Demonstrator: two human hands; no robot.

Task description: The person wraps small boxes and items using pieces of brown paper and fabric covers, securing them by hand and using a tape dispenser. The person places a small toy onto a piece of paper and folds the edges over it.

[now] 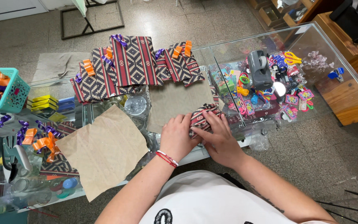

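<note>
Hands: left hand (178, 135) and right hand (216, 139) press flat, folding a patterned packet (201, 117); several wrapped, bowed packets (131, 60) finished; brown sheets (104, 149) remain unused.

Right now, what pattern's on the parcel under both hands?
Dark red, black and white geometric stripes on the parcel, clearest in the head view.
</note>
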